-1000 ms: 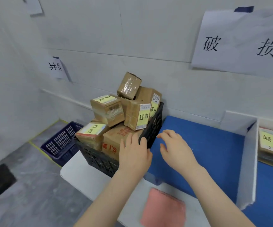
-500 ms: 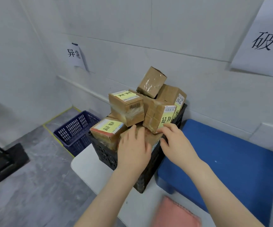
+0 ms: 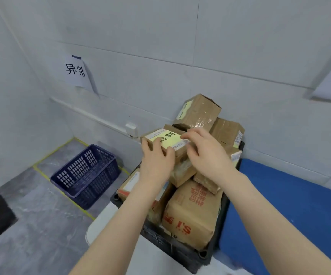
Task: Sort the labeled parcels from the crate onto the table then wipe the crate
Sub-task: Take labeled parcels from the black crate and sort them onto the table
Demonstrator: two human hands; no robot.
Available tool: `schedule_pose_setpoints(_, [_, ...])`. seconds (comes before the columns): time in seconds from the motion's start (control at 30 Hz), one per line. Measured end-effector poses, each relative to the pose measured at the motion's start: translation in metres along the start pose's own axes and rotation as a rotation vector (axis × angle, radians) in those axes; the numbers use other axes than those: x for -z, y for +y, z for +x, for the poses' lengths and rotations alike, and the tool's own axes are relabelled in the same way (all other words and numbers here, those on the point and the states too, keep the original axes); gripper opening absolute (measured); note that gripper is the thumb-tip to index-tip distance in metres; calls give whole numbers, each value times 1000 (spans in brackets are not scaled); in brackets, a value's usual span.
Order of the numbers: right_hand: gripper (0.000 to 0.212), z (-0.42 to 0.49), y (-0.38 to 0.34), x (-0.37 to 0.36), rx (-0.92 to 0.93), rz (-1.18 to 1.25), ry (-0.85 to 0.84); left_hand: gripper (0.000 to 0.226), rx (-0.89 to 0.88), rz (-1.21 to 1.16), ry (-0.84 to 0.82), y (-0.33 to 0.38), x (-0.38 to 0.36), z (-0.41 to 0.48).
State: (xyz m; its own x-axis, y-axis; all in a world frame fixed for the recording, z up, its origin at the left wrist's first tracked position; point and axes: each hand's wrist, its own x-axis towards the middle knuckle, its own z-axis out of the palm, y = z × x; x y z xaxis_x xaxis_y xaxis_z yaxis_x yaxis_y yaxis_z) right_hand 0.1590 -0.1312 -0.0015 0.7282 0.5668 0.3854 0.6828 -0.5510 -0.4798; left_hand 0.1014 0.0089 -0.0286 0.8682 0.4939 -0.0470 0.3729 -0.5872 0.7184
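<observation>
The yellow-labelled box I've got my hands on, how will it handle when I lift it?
Probably stiff: the box is square-edged cardboard. Likely light, being small between the left hand and right hand. Its glossy tape may feel slick, and the tilted top box behind it could tip as it leaves.

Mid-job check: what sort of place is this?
Likely a parcel-sorting corner of a depot or warehouse: a black crate heaped with taped cardboard parcels bearing yellow handwritten labels, a paper sign on the wall, and a blue basket in a floor bay marked with yellow tape.
</observation>
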Motion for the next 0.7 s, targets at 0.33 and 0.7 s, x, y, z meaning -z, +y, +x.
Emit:
schedule_pose_setpoints(0.33, [39, 65, 13, -26, -103, 85, -426, 53, -25, -117, 24, -6, -2, -2])
schedule_pose_setpoints(0.7, [32, 12, -23, -10, -69, 173, -246, 69, -137, -173, 51, -25, 8, -27])
